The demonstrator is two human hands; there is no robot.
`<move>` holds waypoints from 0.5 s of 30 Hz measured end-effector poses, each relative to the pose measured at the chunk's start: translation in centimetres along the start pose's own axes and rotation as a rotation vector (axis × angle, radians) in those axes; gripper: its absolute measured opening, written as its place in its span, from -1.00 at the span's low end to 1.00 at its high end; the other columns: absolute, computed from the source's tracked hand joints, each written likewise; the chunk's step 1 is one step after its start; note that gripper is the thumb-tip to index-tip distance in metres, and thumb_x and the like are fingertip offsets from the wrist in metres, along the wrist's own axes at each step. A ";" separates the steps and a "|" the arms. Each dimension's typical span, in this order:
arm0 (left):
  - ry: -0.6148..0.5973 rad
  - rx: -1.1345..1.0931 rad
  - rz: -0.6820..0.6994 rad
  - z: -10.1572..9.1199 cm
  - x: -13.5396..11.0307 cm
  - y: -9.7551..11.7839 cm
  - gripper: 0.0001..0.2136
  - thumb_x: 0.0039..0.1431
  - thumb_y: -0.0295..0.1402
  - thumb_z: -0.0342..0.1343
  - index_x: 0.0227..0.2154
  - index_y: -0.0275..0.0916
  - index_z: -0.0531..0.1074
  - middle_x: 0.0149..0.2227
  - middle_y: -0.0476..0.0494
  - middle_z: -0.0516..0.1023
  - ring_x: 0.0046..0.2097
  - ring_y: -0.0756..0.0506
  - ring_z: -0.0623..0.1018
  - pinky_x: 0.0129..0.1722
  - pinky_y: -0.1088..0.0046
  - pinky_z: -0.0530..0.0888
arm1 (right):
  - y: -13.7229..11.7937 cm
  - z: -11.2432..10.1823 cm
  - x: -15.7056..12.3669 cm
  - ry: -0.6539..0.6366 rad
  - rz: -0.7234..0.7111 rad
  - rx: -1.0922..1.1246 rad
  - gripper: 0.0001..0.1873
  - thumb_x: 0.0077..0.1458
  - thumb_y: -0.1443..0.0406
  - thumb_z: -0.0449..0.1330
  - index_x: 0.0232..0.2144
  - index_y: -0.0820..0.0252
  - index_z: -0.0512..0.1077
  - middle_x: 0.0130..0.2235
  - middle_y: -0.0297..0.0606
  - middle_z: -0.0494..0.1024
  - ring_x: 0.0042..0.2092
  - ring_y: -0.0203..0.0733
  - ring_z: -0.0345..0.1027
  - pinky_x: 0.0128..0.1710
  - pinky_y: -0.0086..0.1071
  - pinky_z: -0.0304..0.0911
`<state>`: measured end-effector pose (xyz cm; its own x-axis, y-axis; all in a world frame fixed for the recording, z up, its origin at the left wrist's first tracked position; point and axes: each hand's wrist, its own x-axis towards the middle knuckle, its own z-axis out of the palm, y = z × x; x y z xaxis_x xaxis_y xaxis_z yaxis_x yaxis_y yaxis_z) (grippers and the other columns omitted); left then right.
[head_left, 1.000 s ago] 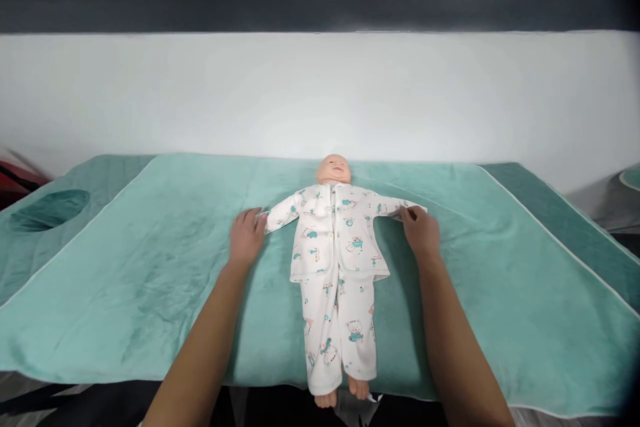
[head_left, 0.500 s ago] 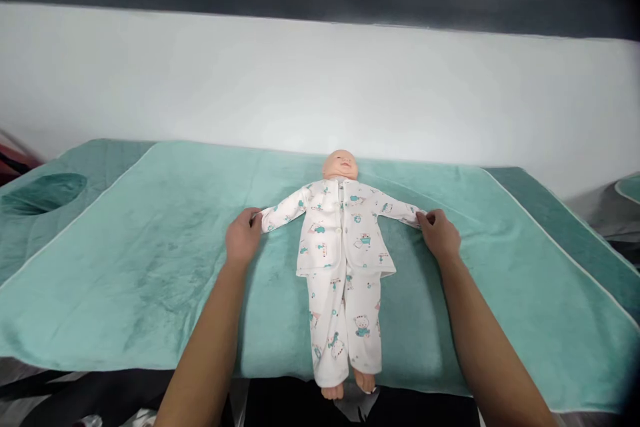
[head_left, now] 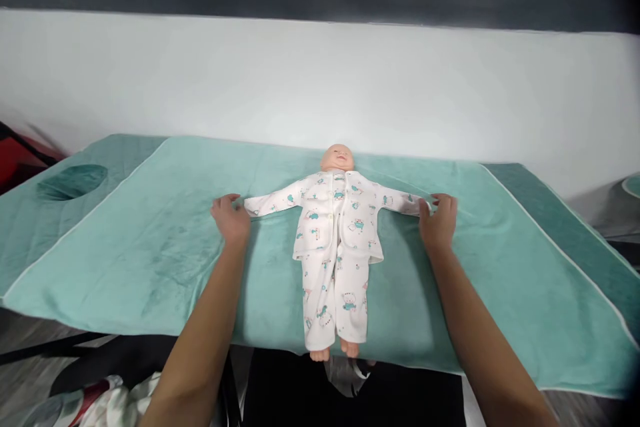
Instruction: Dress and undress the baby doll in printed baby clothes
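A baby doll (head_left: 336,227) in a white sleepsuit with teal prints lies on its back on a teal towel (head_left: 150,253), head toward the wall and bare feet at the near edge. Both its sleeves are stretched straight out sideways. My left hand (head_left: 230,219) is curled round the tip of the sleeve on the left side. At the tip of the sleeve on the right side, my right hand (head_left: 439,221) has its fingers bent over the cuff. Both forearms reach in from below.
The towel covers a padded table with a darker teal cover and an oval face hole (head_left: 73,181) at the far left. A white wall (head_left: 320,80) stands right behind. Patterned cloth (head_left: 100,403) lies on the floor at lower left. A red object (head_left: 20,153) sits at the left edge.
Both hands have moved outward, away from the doll's body, drawing the sleeves from angled down to straight out sideways. The view has shifted a little.
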<state>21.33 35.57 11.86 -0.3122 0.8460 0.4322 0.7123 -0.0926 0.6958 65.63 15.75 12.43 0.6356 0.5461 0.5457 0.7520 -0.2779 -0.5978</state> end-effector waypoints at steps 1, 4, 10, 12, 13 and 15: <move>0.007 0.011 0.046 -0.9 -1.4 0.4 -0.78 0.09 -0.50 0.00 -0.20 -0.26 0.45 -0.10 -0.23 0.46 0.01 -0.18 0.42 0.08 0.23 0.36 | -1.2 -0.9 -1.9 -0.072 -0.058 0.056 -0.68 0.23 0.07 0.06 -0.15 0.20 0.35 -0.10 -0.09 0.43 -0.08 -0.06 0.31 -0.07 -0.23 0.24; -0.122 -0.125 0.094 -4.6 -8.2 1.5 -0.83 0.23 -0.37 0.00 -0.17 -0.23 0.43 -0.11 -0.21 0.49 -0.05 -0.16 0.47 0.03 0.24 0.43 | -4.7 -4.6 -9.2 -0.592 -0.198 0.338 -0.76 0.32 0.13 0.06 -0.29 0.15 0.35 -0.29 -0.25 0.46 -0.28 -0.18 0.33 -0.24 -0.32 0.25; -0.738 -0.397 0.171 -12.3 -24.2 1.9 -0.74 0.24 -0.17 0.15 -0.04 -0.06 0.48 -0.13 -0.16 0.57 0.03 -0.22 0.55 0.07 0.16 0.49 | -8.6 -9.8 -20.1 -0.994 -0.416 0.301 -0.74 0.16 0.40 0.21 -0.10 0.08 0.38 -0.06 -0.22 0.52 -0.02 -0.03 0.37 0.02 -0.11 0.21; -0.746 -0.398 0.266 -13.5 -26.4 2.3 -0.60 0.17 -0.17 0.23 0.08 0.01 0.43 -0.03 -0.20 0.54 0.10 -0.25 0.51 0.12 0.11 0.48 | -9.2 -9.6 -21.1 -0.922 -0.378 0.221 -0.70 0.12 0.46 0.18 -0.10 0.11 0.36 -0.05 -0.18 0.51 -0.02 0.02 0.36 -0.01 -0.09 0.23; -0.721 -0.385 0.314 -13.7 -26.9 2.7 -0.54 0.14 -0.19 0.27 0.11 0.03 0.40 -0.01 -0.20 0.53 0.10 -0.25 0.52 0.13 0.09 0.48 | -9.5 -9.3 -21.3 -0.886 -0.365 0.196 -0.74 0.12 0.47 0.16 -0.14 0.12 0.36 -0.09 -0.18 0.51 -0.06 0.01 0.37 -0.06 -0.10 0.24; -0.662 -0.334 0.411 -13.8 -27.3 3.6 -0.52 0.14 -0.24 0.28 0.14 0.06 0.38 -0.04 -0.19 0.53 0.03 -0.23 0.54 0.10 0.06 0.49 | -10.0 -8.8 -21.3 -0.835 -0.345 0.193 -0.80 0.12 0.48 0.12 -0.23 0.12 0.34 -0.17 -0.22 0.51 -0.15 -0.03 0.37 -0.14 -0.16 0.25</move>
<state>23.79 4.89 10.51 0.4371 0.8347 0.3349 0.4335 -0.5218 0.7347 46.07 -0.07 11.99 -0.0065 0.9877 0.1561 0.7864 0.1015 -0.6093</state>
